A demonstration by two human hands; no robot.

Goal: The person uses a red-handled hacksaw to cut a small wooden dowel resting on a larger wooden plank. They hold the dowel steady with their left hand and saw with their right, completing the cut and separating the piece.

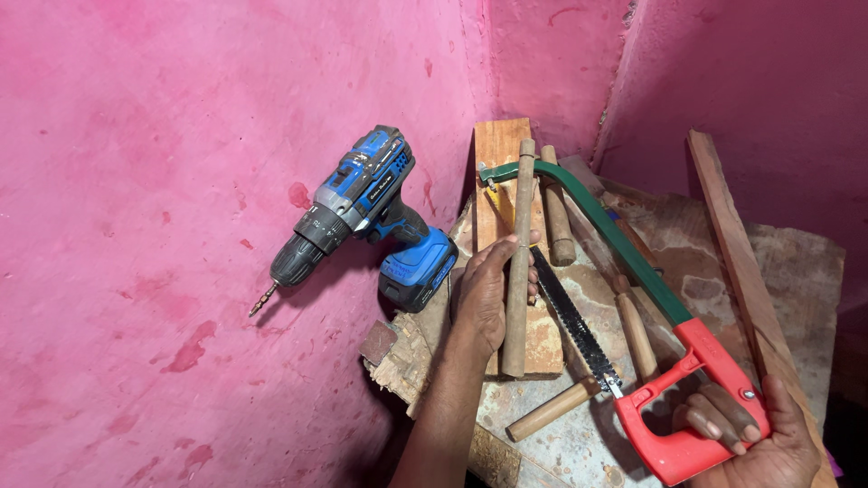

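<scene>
Right hand (755,434), lower right of frame, wrapped tight on red handle of saw (624,271). Left hand (488,294), centre, gripping dowel (518,262) flat on board (502,149). Blade crosses beside dowel, apparently at start of cut; steady hold needed. Loose dowels (633,330) nearby. Drill (366,217) upper left by pink wall. No containers.

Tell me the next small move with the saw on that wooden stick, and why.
Probably draw the green-framed bow saw with the red handle back in a light first stroke. Its toothed blade already lies across the long round wooden stick, beside where the left hand pins the stick to the flat wooden board, and the right hand grips the handle.
</scene>
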